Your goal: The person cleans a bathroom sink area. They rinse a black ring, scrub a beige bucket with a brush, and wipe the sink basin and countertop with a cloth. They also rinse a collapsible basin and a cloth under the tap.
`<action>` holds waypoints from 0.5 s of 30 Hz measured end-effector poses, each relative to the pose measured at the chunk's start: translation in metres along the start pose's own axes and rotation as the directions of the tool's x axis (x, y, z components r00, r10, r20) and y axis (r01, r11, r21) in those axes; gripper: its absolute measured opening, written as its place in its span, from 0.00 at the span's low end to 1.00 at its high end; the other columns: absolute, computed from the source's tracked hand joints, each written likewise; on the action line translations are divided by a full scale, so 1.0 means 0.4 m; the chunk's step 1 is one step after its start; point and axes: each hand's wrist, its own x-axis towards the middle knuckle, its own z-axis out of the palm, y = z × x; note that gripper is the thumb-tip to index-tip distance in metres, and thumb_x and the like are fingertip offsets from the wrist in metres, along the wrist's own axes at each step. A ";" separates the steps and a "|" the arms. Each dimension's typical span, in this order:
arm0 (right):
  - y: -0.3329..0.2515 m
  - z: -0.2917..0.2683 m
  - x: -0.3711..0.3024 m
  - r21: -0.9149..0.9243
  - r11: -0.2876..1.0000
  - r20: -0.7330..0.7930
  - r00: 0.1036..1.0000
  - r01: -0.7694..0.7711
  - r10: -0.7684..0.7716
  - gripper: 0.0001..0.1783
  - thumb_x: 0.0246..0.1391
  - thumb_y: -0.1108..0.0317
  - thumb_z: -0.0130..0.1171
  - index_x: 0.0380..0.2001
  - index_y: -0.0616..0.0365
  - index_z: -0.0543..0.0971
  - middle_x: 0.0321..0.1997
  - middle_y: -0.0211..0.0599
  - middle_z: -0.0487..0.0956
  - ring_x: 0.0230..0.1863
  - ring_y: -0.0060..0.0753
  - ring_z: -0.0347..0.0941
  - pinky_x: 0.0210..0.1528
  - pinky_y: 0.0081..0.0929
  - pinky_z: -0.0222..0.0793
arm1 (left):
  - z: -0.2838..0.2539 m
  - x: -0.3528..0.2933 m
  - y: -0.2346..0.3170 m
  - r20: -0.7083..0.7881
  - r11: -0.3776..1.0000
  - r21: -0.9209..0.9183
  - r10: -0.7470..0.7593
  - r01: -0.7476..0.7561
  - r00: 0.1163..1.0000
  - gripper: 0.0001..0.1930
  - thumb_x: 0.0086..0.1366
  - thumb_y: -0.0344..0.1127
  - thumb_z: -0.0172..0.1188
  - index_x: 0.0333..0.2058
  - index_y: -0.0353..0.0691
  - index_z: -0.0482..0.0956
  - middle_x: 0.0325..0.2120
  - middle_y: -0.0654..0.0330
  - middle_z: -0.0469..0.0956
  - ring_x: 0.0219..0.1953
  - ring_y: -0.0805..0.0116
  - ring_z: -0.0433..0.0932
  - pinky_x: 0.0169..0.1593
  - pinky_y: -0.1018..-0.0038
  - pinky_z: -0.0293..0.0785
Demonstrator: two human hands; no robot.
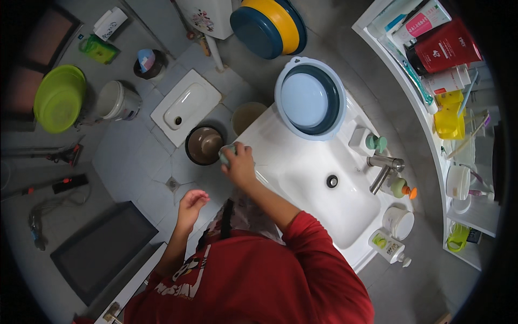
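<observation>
My right hand (239, 164) clenched round pale green cloth (225, 155) at sink (302, 167) corner. Left hand (191, 204) empty, loosely curled. Risk: elbow swing tips basin (309, 100) off sink edge.

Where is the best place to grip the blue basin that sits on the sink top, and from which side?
Probably the pale rim of the blue basin on its near side. The basin lies flat and open upward, so the rim sticks out, and that side faces bare sink top.

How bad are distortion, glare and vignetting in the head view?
Head view: strong fisheye, the shelf edge bows, corners are black. Mild sheen on the white sink, no blown glare. Right hand on a pale green sponge and empty left hand stay sharp.
</observation>
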 end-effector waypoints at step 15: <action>0.296 -0.433 -0.709 0.060 0.997 0.207 0.977 0.041 -0.053 0.24 0.25 0.73 0.61 0.35 0.51 0.73 0.40 0.37 0.68 0.44 0.48 0.62 0.47 0.39 0.61 | 0.169 0.021 0.003 0.236 0.989 0.134 -0.094 0.064 0.967 0.09 0.57 0.22 0.49 0.39 0.34 0.69 0.35 0.58 0.73 0.38 0.70 0.73 0.43 0.78 0.68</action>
